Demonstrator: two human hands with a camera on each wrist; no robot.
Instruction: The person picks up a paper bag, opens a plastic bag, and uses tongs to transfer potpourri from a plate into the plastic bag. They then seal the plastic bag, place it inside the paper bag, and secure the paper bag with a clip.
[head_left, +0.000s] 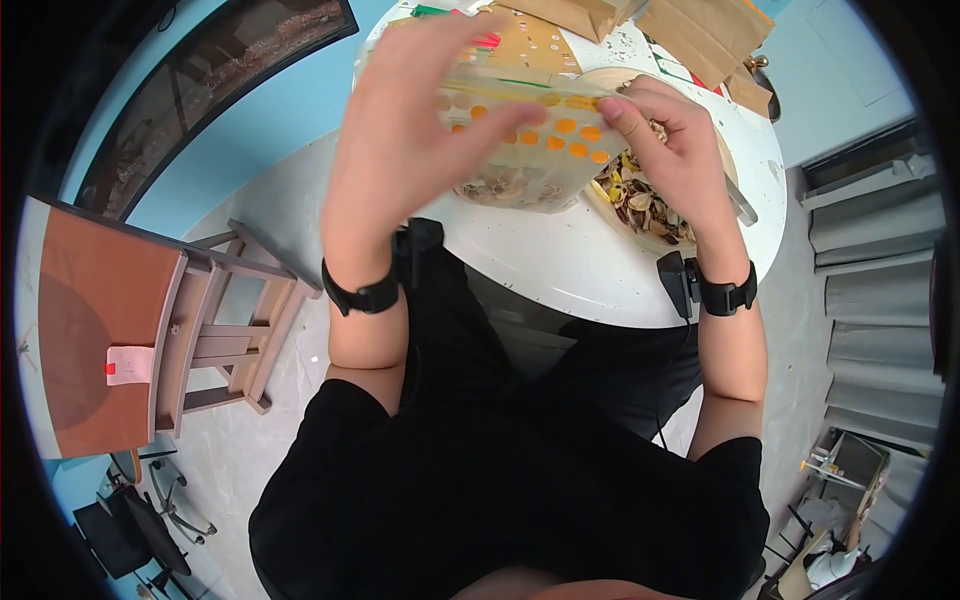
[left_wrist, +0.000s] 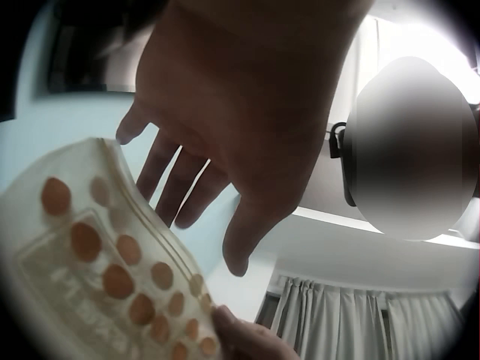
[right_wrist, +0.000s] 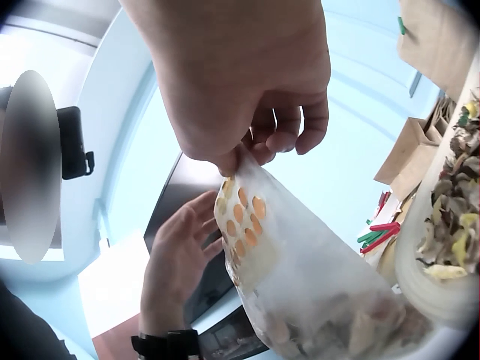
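Left hand [head_left: 395, 135]: over the left side of the dotted bag, fingers spread and grasping nothing; blurred in the head view, and whether the little finger touches the bag's edge I cannot tell.
Right hand [head_left: 687, 150]: at the dotted bag's upper right corner, which it pinches between thumb and fingers.
Dotted bag [head_left: 540, 160]: above the table, between the hands, hanging from the right hand's pinch, with dried-looking slices gathered in its bottom.
Zip strip [left_wrist: 148, 214]: along the dotted bag's top edge; sealed or not, I cannot tell.
Step in hand: by my reading, handling the dotted bag's mouth, with one corner secured.
Next move: probably calls for the left hand to take the opposite end of the strip, the bag kept upright so the slices stay low.
Bowl [right_wrist: 409, 262]: just right of the dotted bag, holding similar slices [head_left: 640, 205] with yellow bits among them; a metal handle [head_left: 741, 207] shows on its side away from the bag.
Table [head_left: 520, 262]: white, below the dotted bag.
Clips [right_wrist: 385, 227]: red and green, beyond the dotted bag.
Paper bags [head_left: 705, 40]: brown, beyond the dotted bag and to its right.
Curtain [head_left: 870, 320]: grey, well apart from the dotted bag, far to its right.
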